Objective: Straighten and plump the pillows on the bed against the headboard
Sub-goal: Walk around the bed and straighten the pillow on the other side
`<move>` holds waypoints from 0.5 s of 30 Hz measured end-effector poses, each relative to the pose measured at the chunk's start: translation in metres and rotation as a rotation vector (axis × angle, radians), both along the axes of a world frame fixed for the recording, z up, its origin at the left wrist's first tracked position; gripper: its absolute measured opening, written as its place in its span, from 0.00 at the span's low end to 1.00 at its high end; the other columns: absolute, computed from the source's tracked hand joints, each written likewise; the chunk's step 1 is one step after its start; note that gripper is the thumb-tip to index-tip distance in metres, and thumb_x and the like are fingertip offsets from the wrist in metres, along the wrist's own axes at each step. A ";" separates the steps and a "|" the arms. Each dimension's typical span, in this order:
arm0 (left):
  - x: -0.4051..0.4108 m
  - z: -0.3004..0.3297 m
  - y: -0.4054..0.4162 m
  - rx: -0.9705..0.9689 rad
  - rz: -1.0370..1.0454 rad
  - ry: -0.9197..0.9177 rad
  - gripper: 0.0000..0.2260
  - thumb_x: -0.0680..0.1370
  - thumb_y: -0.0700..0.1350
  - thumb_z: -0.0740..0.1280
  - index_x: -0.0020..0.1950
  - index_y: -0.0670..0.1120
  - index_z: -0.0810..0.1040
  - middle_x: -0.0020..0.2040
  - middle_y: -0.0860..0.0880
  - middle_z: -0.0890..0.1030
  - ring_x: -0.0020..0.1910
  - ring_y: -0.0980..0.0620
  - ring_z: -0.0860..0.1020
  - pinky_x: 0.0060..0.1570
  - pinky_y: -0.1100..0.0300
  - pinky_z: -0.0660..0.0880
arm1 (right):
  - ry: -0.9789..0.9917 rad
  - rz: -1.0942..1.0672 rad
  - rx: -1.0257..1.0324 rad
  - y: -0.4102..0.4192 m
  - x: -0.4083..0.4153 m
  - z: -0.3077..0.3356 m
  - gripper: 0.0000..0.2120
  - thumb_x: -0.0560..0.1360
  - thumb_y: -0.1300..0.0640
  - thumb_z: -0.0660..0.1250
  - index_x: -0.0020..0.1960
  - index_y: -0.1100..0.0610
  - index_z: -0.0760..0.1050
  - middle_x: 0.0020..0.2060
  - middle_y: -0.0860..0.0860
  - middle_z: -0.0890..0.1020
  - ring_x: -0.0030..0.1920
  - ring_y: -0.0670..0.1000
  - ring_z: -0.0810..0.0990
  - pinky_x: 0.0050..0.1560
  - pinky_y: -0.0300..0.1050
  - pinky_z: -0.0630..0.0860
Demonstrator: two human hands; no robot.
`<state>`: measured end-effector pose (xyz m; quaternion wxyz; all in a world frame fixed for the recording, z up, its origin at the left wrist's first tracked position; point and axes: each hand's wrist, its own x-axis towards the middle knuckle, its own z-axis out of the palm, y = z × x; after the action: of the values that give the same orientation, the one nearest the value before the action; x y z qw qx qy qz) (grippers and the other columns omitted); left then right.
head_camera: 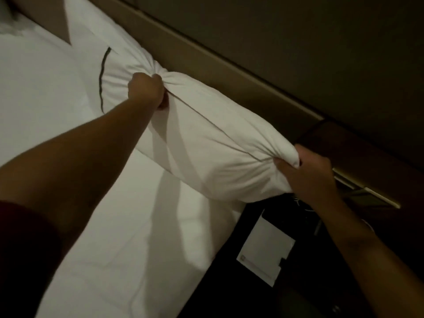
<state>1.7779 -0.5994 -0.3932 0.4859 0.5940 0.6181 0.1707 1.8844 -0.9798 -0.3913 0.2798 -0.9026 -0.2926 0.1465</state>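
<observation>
White pillow [206, 143] on bed [68, 134] along headboard [206, 60], left hand [146, 90] fisted on its far end, right hand [307, 175] clamped on its near end beside dark nightstand [298, 260], fabric bunched at both grips

White pillow [206, 143] lying along the headboard [206, 56], left hand [146, 90] bunching its far end, right hand [305, 173] gripping its near end, white bed [68, 134] sheet beneath, white paper [266, 253] on dark tabletop [231, 283] beside
</observation>
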 end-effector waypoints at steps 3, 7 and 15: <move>0.026 0.016 0.002 0.025 0.014 -0.082 0.18 0.82 0.52 0.60 0.60 0.38 0.76 0.42 0.45 0.83 0.37 0.49 0.85 0.38 0.54 0.83 | -0.211 0.025 0.138 -0.008 0.014 0.020 0.14 0.74 0.46 0.72 0.39 0.52 0.70 0.30 0.47 0.74 0.31 0.48 0.74 0.31 0.40 0.63; 0.036 0.020 -0.001 -0.063 -0.091 -0.020 0.16 0.81 0.51 0.62 0.47 0.39 0.78 0.33 0.45 0.83 0.23 0.53 0.80 0.27 0.59 0.78 | -0.165 -0.108 0.071 -0.023 0.046 0.023 0.17 0.72 0.39 0.71 0.40 0.50 0.70 0.30 0.44 0.74 0.33 0.42 0.74 0.35 0.33 0.67; 0.044 0.002 -0.011 -0.131 -0.097 0.143 0.27 0.70 0.69 0.69 0.51 0.46 0.79 0.38 0.48 0.85 0.32 0.51 0.85 0.33 0.57 0.82 | 0.660 -0.383 0.194 -0.051 -0.006 -0.073 0.34 0.62 0.36 0.80 0.63 0.47 0.77 0.55 0.38 0.78 0.57 0.43 0.77 0.45 0.27 0.73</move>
<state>1.8215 -0.6101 -0.3913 0.4861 0.6008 0.6315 0.0632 1.8785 -1.0309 -0.4648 0.4650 -0.8147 -0.0256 0.3454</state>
